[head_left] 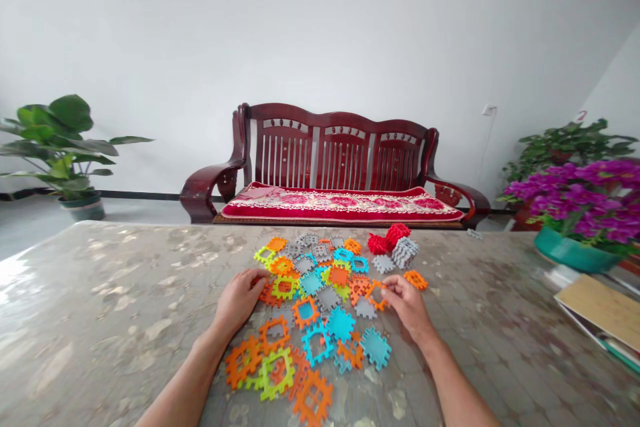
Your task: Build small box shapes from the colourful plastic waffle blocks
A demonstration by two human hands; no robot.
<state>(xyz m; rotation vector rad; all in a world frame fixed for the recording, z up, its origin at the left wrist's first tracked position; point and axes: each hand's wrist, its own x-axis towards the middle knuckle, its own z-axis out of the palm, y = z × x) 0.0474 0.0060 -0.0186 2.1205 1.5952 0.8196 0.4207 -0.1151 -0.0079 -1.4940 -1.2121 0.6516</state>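
Head camera view: a person sits at a marble-patterned table with both bare forearms stretched forward into a scatter of notched plastic tiles in orange, blue, grey and lime green. The tiles lie flat and overlapping near the table's middle, between and ahead of the two hands, with a few more close to the near edge.

The right hand sits at the right side of the scatter, its thumb and fingertips pinched on an orange frame tile that rests low against the tabletop. The left hand lies palm down at the left side, fingers curled over an orange tile; whether they grip it or only touch it cannot be told.

Beyond the loose pieces, at the far right of the scatter, stand a red assembled block and, just beside it, a grey assembled block.

Behind the table, a dark wooden bench with a red floral cushion stands against a white wall. A leafy potted plant stands on the floor at far left. On the table's right side are purple flowers in a teal pot, with a stack of books near it.
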